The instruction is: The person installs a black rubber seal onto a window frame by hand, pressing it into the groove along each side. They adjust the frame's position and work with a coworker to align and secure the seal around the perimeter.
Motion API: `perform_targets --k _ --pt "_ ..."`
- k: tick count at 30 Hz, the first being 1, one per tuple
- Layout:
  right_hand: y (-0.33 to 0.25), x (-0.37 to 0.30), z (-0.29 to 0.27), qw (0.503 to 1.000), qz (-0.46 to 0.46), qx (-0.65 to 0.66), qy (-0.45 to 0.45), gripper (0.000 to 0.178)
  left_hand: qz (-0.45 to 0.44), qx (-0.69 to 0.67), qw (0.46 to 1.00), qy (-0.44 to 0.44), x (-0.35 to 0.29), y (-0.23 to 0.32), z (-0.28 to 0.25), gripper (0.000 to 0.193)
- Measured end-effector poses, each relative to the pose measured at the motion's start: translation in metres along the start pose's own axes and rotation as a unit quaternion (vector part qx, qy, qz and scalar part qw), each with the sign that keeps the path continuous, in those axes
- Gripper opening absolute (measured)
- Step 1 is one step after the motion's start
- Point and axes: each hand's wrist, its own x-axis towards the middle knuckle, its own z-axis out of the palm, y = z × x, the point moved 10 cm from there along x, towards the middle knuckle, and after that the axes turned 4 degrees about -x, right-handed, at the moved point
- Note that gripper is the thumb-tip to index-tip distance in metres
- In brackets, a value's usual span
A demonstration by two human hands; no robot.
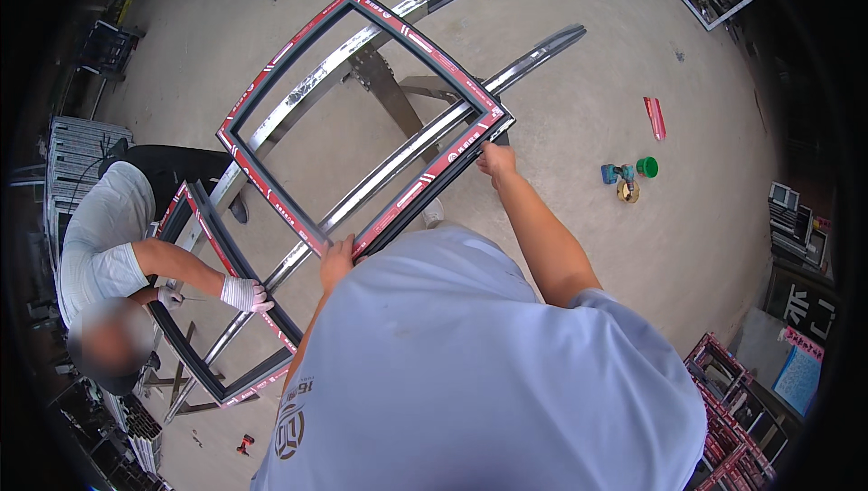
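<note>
A rectangular window frame [409, 196], dark with red-and-white protective tape, lies across two metal support rails [395, 164]. At its near right corner my right hand [496, 162] grips the edge, fingers wrapped round the profile. My left hand [337, 260] is closed on the near left corner of the same frame. To the left, a co-worker in a pale shirt and white gloves [244, 294] bends over a second taped frame [220, 240] on the same rails. The co-worker's other glove [169, 297] seems to hold something thin.
On the floor to the right lie a cordless drill [617, 173], a green round container [646, 166], a tape roll [628, 191] and a red strip [655, 118]. Taped frames [723, 419] are stacked at lower right, profiles [86, 161] at far left. A red drill [245, 444] lies lower left.
</note>
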Motion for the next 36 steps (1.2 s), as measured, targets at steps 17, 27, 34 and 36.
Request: perform_targets --k 17,27,34,36 --pt "-0.013 0.015 0.007 0.998 0.005 -0.063 -0.026 0.021 -0.038 0.063 0.997 -0.031 0.009 -0.003 0.006 0.052" --pt "-0.007 -0.012 0.014 0.981 0.014 -0.176 -0.079 0.032 0.003 0.085 0.996 -0.03 0.007 -0.009 0.019 0.051" --pt "-0.044 -0.032 0.006 0.898 -0.16 -0.407 0.059 0.039 -0.005 0.067 0.995 -0.076 0.013 -0.01 0.022 0.05" --pt "-0.045 -0.035 0.007 0.894 -0.171 -0.41 0.054 0.039 -0.025 0.054 0.997 -0.05 0.012 -0.002 0.009 0.05"
